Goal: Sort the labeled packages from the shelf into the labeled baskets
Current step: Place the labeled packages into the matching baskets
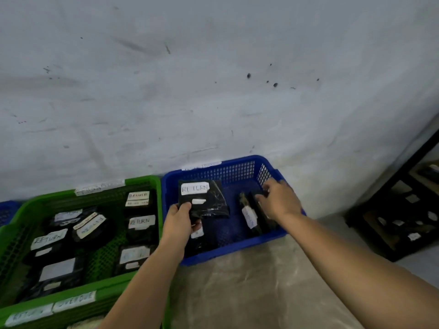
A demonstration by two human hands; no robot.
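Note:
My left hand [179, 220] grips the lower corner of a black package labeled RETURN [202, 198] and holds it above the blue basket [221, 170]. Inside that basket my right hand [279, 200] curls its fingers round the top of black packages standing on edge [255, 216], one with a white label. Another labeled package lies under my left hand, mostly hidden. The green basket [145, 181] to the left holds several black packages with white RETURN labels [141, 222].
The baskets stand on the floor against a grey wall [213, 91]. A second green basket [71, 302] with taped labels sits at the bottom left. A dark shelf [403, 210] with more labeled packages stands at the right. A blue basket corner [7, 211] shows at far left.

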